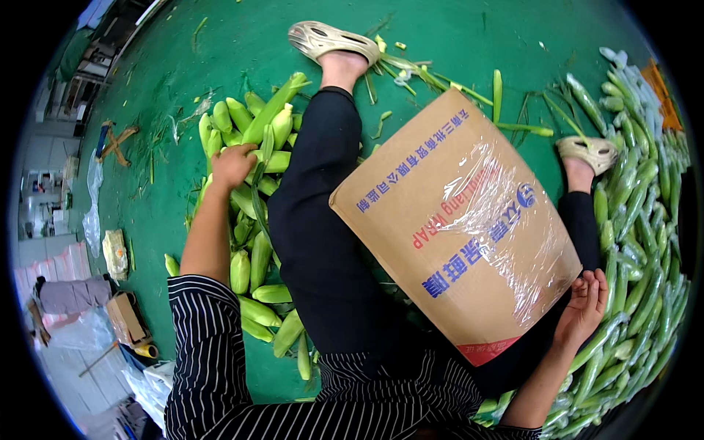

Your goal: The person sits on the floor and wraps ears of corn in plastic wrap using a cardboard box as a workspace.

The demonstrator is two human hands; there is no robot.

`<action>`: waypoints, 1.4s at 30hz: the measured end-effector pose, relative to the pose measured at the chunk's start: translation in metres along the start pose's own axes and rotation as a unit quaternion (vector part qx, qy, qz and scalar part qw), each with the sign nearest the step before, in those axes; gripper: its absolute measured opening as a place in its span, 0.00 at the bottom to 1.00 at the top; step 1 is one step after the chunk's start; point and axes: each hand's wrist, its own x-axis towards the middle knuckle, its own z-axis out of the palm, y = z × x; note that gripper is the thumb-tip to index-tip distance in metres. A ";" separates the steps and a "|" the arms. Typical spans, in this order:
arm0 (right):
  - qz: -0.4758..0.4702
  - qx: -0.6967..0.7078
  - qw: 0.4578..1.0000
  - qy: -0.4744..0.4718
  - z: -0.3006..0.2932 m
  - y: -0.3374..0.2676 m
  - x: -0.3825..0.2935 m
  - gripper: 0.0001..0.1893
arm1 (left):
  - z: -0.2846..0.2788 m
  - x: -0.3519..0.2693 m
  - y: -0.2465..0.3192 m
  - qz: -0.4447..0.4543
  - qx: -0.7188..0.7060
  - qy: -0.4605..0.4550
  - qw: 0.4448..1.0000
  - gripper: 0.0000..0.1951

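Observation:
My left hand [234, 165] lies on a heap of green-husked corn ears [261, 256], at the lower end of a long ear [275, 110]. Its fingertips are hidden, so a grip cannot be made out. Across my lap rests a brown cardboard box [440, 220] bearing printed writing, with shiny clear film stretched over part of its top. Beside the box's near right corner is my right hand [586, 305], palm turned up and fingers loosely bent, holding nothing.
Film-wrapped corn ears [632, 264] are piled along my right side, with an orange crate [660, 93] behind them. Stalk and husk scraps [429, 80] litter the green floor [440, 25]. At far left are another person [74, 297], a small carton [126, 319] and plastic sheeting [93, 203].

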 end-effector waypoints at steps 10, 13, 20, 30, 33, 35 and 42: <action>-0.013 -0.289 0.957 -0.015 -0.017 -0.034 -0.028 0.10 | -0.081 -0.105 -0.003 -0.245 -0.347 -0.207 0.881 0.25; -0.101 -0.420 0.868 -0.244 0.004 -0.037 -0.033 0.22 | -0.070 -0.188 -0.046 -0.271 -0.562 0.019 0.781 0.28; -0.156 -0.531 0.789 -0.268 0.001 -0.014 -0.056 0.23 | -0.134 -0.166 0.237 0.185 -0.419 0.032 0.888 0.42; -0.366 -0.377 0.849 -0.055 0.003 -0.017 -0.061 0.04 | -0.122 -0.071 0.455 0.544 -0.074 -0.204 0.811 0.41; -0.344 -0.441 0.813 -0.161 0.046 -0.028 -0.017 0.17 | -0.106 -0.048 0.448 0.611 -0.083 -0.146 0.774 0.44; -0.361 -0.475 0.773 -0.218 0.054 -0.017 0.011 0.26 | -0.117 -0.053 0.466 0.576 -0.061 -0.184 0.794 0.43; -0.341 -0.554 0.739 -0.177 0.083 0.011 0.037 0.32 | -0.072 -0.079 0.334 0.405 -0.168 0.077 0.896 0.20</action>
